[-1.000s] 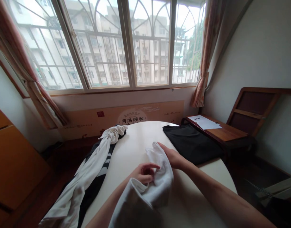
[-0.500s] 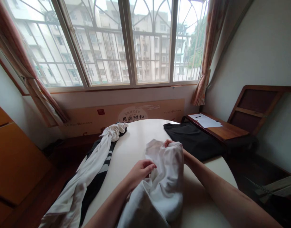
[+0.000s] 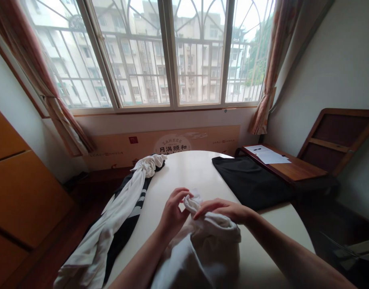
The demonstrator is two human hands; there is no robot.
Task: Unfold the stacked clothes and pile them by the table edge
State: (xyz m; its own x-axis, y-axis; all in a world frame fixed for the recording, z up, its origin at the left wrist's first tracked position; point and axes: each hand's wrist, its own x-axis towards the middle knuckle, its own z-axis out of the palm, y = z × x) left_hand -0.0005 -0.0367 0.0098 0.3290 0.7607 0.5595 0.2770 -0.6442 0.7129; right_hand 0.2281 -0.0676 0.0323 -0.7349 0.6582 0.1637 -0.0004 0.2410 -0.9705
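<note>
I judge this as gathering the edge: my left hand (image 3: 174, 212) pinches the bunched white cloth (image 3: 216, 241) and my right hand (image 3: 224, 209) grips it just beside, over the worktop (image 3: 187, 170). The next move calls for a steady hold; the black garment (image 3: 252, 180) right and twisted white garment (image 3: 124, 206) left stay off my hands.

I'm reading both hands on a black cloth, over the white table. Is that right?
Not quite: the cloth is white, as the head view shows. The left hand and right hand are indeed both on it, over the white table.
</note>
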